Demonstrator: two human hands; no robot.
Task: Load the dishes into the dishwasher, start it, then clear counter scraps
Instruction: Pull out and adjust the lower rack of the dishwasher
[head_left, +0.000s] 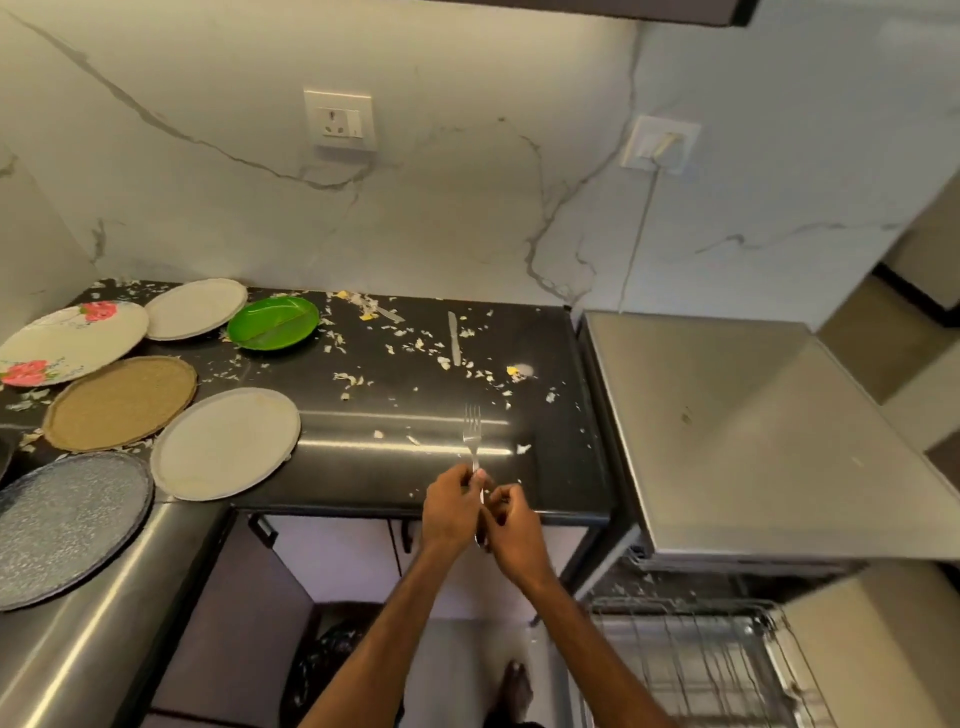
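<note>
A steel fork (472, 431) stands tines-up over the front edge of the black counter (545, 415). My left hand (448, 514) grips its handle, and my right hand (515, 535) closes on the handle from the right, just below. Several plates lie on the counter's left: a floral plate (72, 338), a grey plate (195, 309), a green plate (272, 322), a brown plate (119, 402), another grey plate (226, 441) and a speckled blue-grey plate (67, 525). A table knife (454, 338) lies farther back. Pale food scraps (415, 345) are scattered over the counter.
The dishwasher (753, 415) with a steel top stands to the right of the counter. Its wire rack (701, 670) is pulled out at the bottom right. A bin lined with a black bag (332, 660) sits on the floor below the counter, near my foot (514, 686).
</note>
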